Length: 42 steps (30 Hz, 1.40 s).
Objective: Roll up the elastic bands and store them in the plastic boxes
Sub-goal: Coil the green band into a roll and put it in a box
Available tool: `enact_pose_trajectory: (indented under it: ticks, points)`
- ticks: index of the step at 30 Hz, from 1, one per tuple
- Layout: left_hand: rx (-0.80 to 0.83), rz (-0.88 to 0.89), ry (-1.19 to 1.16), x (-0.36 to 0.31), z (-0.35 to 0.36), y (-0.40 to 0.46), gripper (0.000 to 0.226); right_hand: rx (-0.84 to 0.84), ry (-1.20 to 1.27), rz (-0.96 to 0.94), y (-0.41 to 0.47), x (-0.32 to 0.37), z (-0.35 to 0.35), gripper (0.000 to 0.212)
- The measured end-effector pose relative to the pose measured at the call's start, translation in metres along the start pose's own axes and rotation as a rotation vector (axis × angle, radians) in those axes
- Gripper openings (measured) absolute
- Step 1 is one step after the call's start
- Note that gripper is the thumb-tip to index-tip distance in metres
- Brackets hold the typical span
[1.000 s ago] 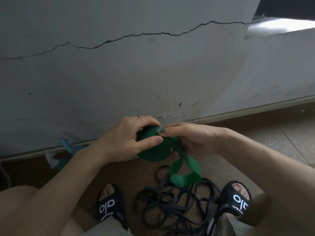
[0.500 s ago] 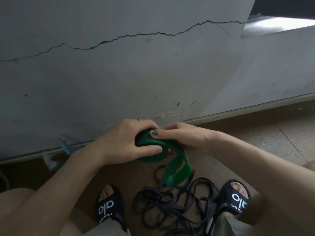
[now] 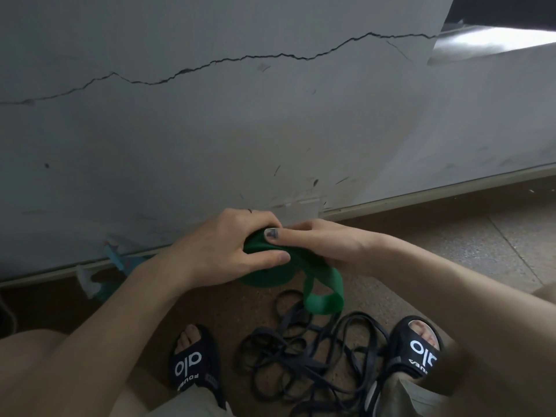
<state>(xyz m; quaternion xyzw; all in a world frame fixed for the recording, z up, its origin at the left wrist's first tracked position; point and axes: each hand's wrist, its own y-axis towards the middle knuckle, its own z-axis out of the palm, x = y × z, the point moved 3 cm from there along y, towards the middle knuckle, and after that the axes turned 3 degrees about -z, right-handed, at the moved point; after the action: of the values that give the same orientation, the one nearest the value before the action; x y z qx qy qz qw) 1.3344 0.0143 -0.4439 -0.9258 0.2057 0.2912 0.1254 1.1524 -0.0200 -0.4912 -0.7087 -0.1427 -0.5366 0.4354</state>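
- The left hand (image 3: 222, 248) grips the rolled part of the green elastic band (image 3: 267, 276): the fingers curl over the top of the roll and the thumb presses across its near face.
- The right hand (image 3: 319, 245) holds the same band from the other side. Its thumb, with a dark painted nail, lies on top of the roll, and its fingers curl round the strip where it leaves the roll.
- Both hands meet at the roll, thumb tips close together; the roll is held in the air, above the floor (image 3: 451, 251) and in front of the base of the wall (image 3: 210, 130).
- The unrolled tail of the green band hangs down from the right hand and ends in a short loop, which hangs just above the floor pile.
- Below the loop, a tangle of black elastic bands (image 3: 301, 362) lies loose on the floor, between the person's two feet.
- Each foot wears a black slide sandal with white lettering: left sandal (image 3: 192, 365), right sandal (image 3: 418, 353). The right sandal touches the edge of the black tangle.
- The grey wall carries a long jagged crack (image 3: 240, 59) across its upper part.
- A light-blue and white object (image 3: 111, 260), too dim to identify, lies at the wall base to the left of the left forearm.
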Motion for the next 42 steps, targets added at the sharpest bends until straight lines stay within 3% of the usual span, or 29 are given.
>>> enact_pose_trajectory:
  ticks: [5,11,17,23,25,29,34,42]
  points:
    - [-0.055,-0.011,-0.152,0.002,-0.004,-0.004,0.031,0.203,0.118,0.043,-0.009,0.004,-0.007,0.051]
    - [0.012,0.011,0.054,0.0,-0.002,0.0,0.039,-0.02,-0.024,0.017,-0.001,0.002,-0.001,0.058]
    - [-0.067,0.006,-0.116,0.001,-0.005,-0.002,0.034,0.172,0.165,0.026,-0.008,0.002,-0.002,0.061]
    - [0.016,0.002,-0.013,-0.002,-0.004,0.0,0.036,-0.002,-0.023,0.021,0.003,0.0,0.002,0.076]
    - [-0.002,-0.001,-0.091,-0.002,-0.003,0.0,0.029,0.038,0.005,0.02,0.002,0.0,0.002,0.081]
    - [-0.089,-0.008,-0.2,0.0,-0.011,-0.003,0.027,0.147,0.185,0.001,-0.007,0.003,-0.003,0.062]
    - [0.002,-0.001,-0.045,-0.001,-0.002,0.001,0.034,-0.002,0.013,0.025,0.0,-0.001,0.002,0.074]
    - [-0.097,-0.016,-0.202,0.0,-0.008,-0.001,0.028,0.158,0.2,0.036,-0.006,0.002,-0.004,0.077]
